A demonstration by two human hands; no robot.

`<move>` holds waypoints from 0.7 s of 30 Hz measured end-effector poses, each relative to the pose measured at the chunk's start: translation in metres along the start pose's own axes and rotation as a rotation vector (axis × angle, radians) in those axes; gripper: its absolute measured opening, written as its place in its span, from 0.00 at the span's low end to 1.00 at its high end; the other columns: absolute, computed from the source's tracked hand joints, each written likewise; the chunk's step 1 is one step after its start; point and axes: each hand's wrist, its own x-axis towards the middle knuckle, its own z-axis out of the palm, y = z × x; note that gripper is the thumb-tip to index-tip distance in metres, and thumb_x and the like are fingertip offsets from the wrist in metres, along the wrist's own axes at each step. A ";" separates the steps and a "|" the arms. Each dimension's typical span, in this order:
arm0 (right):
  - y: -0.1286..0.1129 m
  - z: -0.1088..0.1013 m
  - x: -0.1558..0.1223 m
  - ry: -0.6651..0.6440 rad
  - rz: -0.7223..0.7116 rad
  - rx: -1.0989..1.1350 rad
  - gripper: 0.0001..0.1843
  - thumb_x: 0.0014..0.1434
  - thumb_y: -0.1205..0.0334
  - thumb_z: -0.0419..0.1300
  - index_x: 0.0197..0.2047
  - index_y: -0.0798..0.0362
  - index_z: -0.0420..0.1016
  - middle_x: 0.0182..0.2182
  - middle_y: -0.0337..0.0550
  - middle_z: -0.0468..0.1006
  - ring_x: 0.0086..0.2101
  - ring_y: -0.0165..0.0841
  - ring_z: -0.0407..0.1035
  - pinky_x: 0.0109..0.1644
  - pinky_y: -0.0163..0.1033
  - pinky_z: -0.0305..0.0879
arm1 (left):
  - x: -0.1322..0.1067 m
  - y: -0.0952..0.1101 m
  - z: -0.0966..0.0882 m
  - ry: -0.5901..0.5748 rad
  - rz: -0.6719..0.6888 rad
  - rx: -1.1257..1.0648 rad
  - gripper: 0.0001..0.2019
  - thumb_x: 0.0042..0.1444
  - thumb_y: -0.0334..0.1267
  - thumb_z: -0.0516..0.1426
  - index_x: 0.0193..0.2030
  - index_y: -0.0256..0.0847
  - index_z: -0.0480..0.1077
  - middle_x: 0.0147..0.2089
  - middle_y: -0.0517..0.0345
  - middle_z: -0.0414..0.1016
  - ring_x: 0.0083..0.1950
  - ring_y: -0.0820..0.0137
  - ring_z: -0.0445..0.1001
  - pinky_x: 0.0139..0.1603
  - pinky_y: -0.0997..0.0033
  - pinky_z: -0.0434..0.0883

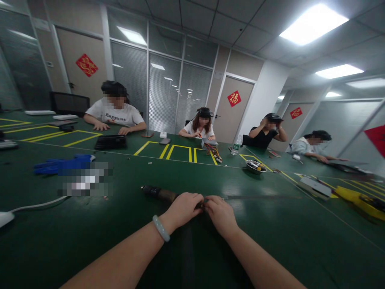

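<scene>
An electric screwdriver (165, 195), stick-shaped with a black nose and a brownish body, lies across the green table in front of me. Its metal tip points left. My left hand (186, 206), with a pale bangle at the wrist, is closed over its right-hand end. My right hand (221, 212) meets that end from the other side, its fingertips pinched together close to my left fingers. Whatever sits between the right fingertips is hidden. A dark end piece shows in the small gap between both hands.
Blue gloves (60, 165) and a white cable (39, 204) lie left. Farther off are a black folded item (110, 141), a wired metal box (209, 143), a water bottle (236, 145) and a metal bowl (255, 167). Several people sit across the table (126, 224).
</scene>
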 end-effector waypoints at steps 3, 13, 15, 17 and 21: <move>0.000 0.006 0.000 -0.057 0.042 -0.018 0.07 0.63 0.67 0.53 0.43 0.50 0.71 0.43 0.44 0.77 0.45 0.36 0.70 0.47 0.40 0.63 | -0.001 0.000 -0.002 -0.010 0.007 -0.005 0.08 0.58 0.38 0.60 0.43 0.43 0.67 0.42 0.57 0.73 0.44 0.64 0.73 0.45 0.64 0.67; 0.012 0.004 0.007 -0.101 0.014 -0.115 0.08 0.63 0.72 0.48 0.38 0.51 0.65 0.35 0.43 0.75 0.38 0.36 0.69 0.44 0.39 0.59 | -0.010 -0.008 -0.013 0.079 0.141 0.094 0.26 0.54 0.38 0.60 0.60 0.46 0.61 0.65 0.53 0.62 0.70 0.59 0.51 0.69 0.48 0.45; 0.034 -0.003 0.002 -0.117 0.073 -0.122 0.06 0.63 0.69 0.49 0.37 0.50 0.65 0.35 0.44 0.75 0.37 0.37 0.70 0.42 0.39 0.59 | -0.012 -0.011 -0.015 0.089 0.124 0.110 0.30 0.53 0.40 0.61 0.62 0.46 0.59 0.67 0.52 0.59 0.71 0.58 0.48 0.70 0.47 0.43; 0.066 -0.014 -0.011 -0.135 0.145 -0.126 0.05 0.64 0.65 0.50 0.37 0.50 0.66 0.35 0.45 0.76 0.36 0.38 0.70 0.41 0.39 0.59 | -0.013 -0.015 -0.016 0.082 0.107 0.113 0.33 0.53 0.44 0.61 0.65 0.47 0.56 0.68 0.52 0.57 0.72 0.58 0.46 0.70 0.47 0.42; 0.144 -0.049 -0.060 -0.177 0.335 -0.139 0.07 0.63 0.62 0.49 0.36 0.47 0.67 0.34 0.47 0.76 0.35 0.39 0.71 0.40 0.41 0.59 | -0.014 -0.021 -0.011 0.053 0.080 0.110 0.38 0.53 0.49 0.60 0.69 0.47 0.49 0.70 0.53 0.53 0.72 0.58 0.44 0.70 0.48 0.41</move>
